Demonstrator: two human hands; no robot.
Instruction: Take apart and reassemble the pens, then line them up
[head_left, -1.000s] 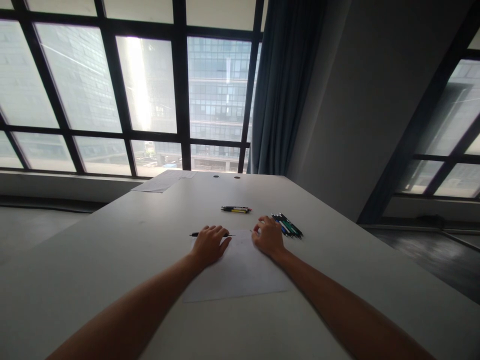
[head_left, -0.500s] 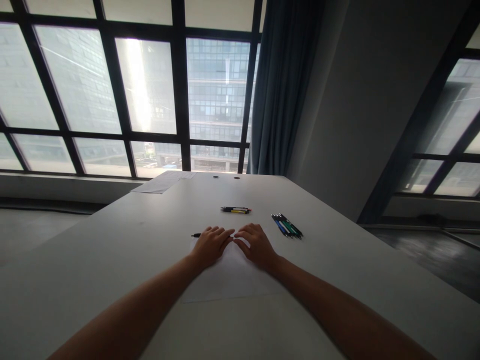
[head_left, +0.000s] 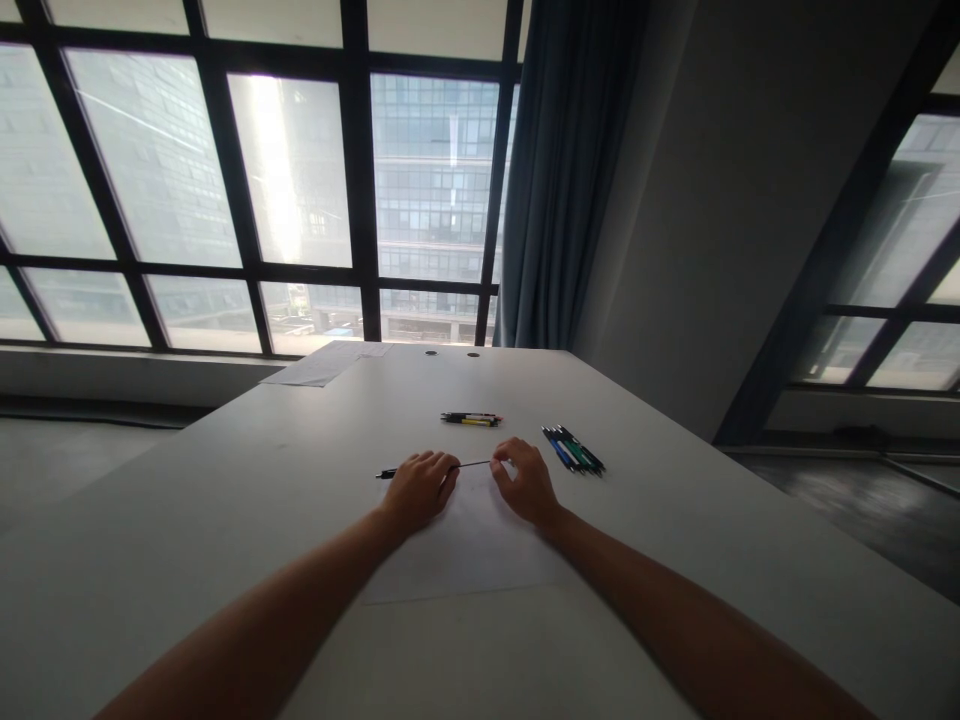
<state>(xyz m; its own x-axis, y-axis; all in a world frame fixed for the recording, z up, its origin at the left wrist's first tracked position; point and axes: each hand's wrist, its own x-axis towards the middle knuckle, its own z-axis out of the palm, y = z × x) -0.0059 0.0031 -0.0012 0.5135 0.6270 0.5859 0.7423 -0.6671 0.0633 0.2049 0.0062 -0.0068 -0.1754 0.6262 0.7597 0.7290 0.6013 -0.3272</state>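
Observation:
A white sheet of paper [head_left: 469, 560] lies on the grey table [head_left: 225, 500] in front of me. My left hand [head_left: 418, 487] rests at the sheet's far left corner, closed over a black pen [head_left: 385, 473] whose end sticks out to the left. From that hand a thin dark rod [head_left: 471, 464] runs right to my right hand [head_left: 525, 480], which pinches its end between the fingertips. The middle of the pen is hidden under my left hand.
Beyond my hands lie a small bunch of black and yellow pens [head_left: 471, 420] and, to the right, a bunch of blue and green pens [head_left: 574, 452]. Loose papers [head_left: 322, 365] sit at the table's far left corner. A window and a curtain [head_left: 562, 180] stand behind the table.
My right hand came left from the blue and green pens to meet my left hand, then drew back right with the thin rod stretched between the two hands. The left hand stayed put.

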